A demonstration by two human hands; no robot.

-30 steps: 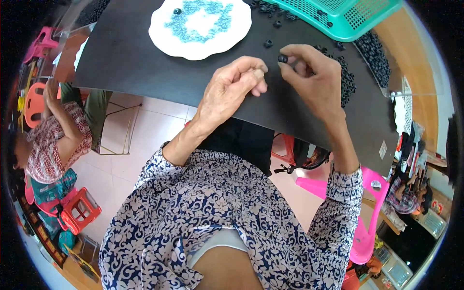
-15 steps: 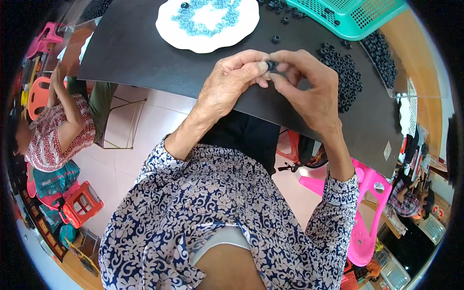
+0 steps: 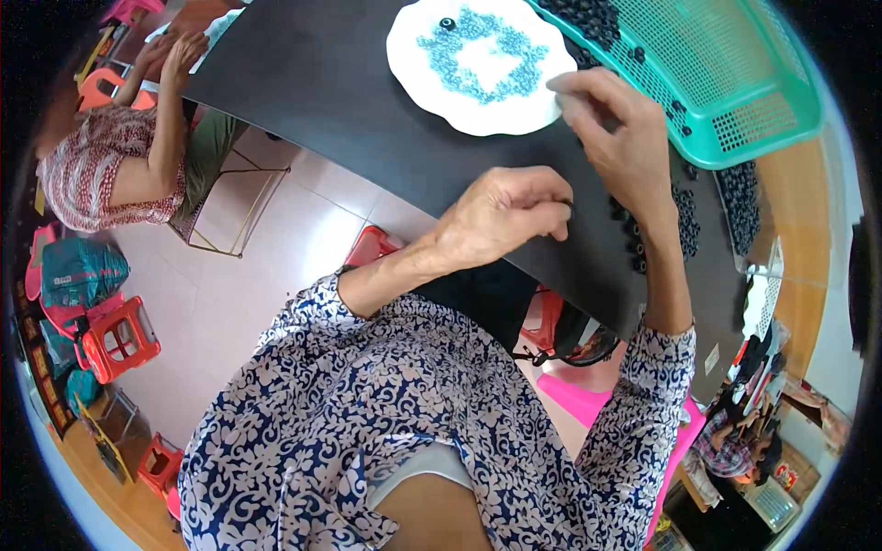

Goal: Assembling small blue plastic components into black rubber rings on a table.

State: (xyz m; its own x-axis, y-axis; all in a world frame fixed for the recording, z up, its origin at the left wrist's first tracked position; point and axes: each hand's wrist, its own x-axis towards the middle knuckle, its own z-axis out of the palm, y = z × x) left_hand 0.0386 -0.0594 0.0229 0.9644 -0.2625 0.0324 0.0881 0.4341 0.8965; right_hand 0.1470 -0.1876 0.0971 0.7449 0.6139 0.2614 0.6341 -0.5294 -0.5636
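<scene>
Above the near side of the dark table (image 3: 322, 83), my left hand (image 3: 505, 216) is closed in a pinch. A dark edge of a small black ring-shaped part (image 3: 569, 202) shows at its fingertips; the rest is hidden by the fingers. Farther right and forward, my right hand (image 3: 625, 138) reaches to the rim of a white scalloped plate (image 3: 413, 64). Its thumb and forefinger are curved, the tips slightly apart, with nothing visible between them. On the plate lies a loose ring of small clear bluish pieces (image 3: 450, 69), with one black ring-shaped part (image 3: 447, 24) among them.
A green perforated basket (image 3: 707, 142) stands at the far right, with a few black parts in it. Piles of black ring-shaped parts (image 3: 684, 220) lie under my right forearm and beside the basket. Another person (image 3: 119, 165) sits at the left. A pink stool (image 3: 574, 399) stands below the table.
My hands have parted. The right one moved forward to the plate's rim, while the left keeps the black part and sits lower. The view has shifted, so plate and basket appear farther right and lower.
</scene>
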